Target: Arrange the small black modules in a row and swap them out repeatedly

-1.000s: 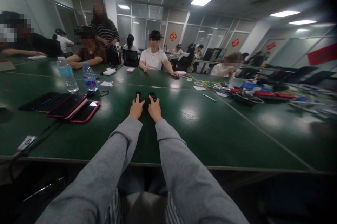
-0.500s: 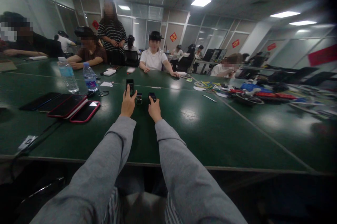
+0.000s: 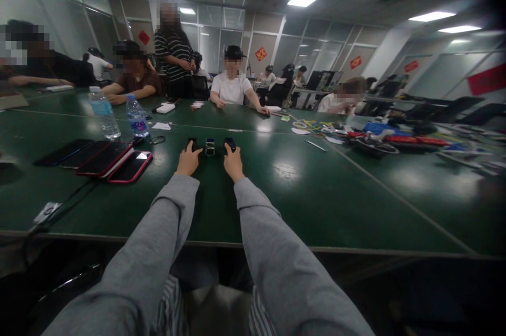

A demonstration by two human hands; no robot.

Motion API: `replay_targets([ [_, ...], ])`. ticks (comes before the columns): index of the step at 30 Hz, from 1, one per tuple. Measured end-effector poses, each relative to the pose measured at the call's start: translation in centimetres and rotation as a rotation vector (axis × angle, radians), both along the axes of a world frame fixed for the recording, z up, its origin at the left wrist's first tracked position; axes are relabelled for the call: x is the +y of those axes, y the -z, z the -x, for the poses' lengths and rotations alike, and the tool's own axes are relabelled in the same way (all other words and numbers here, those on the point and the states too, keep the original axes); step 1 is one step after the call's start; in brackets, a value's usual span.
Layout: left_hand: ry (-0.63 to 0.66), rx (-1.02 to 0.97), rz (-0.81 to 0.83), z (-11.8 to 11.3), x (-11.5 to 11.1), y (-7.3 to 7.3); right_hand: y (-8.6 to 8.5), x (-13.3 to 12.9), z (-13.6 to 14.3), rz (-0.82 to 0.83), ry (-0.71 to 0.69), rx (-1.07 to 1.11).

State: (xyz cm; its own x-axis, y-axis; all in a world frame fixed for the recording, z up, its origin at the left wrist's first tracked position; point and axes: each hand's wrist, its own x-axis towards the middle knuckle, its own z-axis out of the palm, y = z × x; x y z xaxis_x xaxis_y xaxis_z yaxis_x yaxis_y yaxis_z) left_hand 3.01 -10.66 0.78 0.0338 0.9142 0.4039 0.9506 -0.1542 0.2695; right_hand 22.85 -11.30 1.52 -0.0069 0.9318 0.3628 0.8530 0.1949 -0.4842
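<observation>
On the green table, my left hand has its fingers on a small black object, mostly hidden behind them. My right hand grips a second black object, whose top shows beyond the fingers. Between the two hands, touching neither, a small dark device with a silvery edge rests on the table. Fine detail of all three objects is too small to tell.
Phones, one pink-edged, and two water bottles stand or lie at the left. A white stick and a cable pile lie right. A person in white sits opposite.
The black object at my left hand was raised upright and now sits lower, mostly behind the fingers. My left hand has lowered slightly. The standing person has shifted right.
</observation>
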Motion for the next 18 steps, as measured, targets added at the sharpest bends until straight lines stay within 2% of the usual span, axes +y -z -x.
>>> replay_targets([
  [8, -0.012, -0.054, -0.057, 0.1, -0.3, 0.1, 0.3, 0.1, 0.0, 0.002, 0.007, -0.007],
  [18, 0.050, 0.017, -0.239, -2.1, -2.0, -1.8, 0.0, -0.1, 0.1, -0.002, 0.066, -0.040],
])
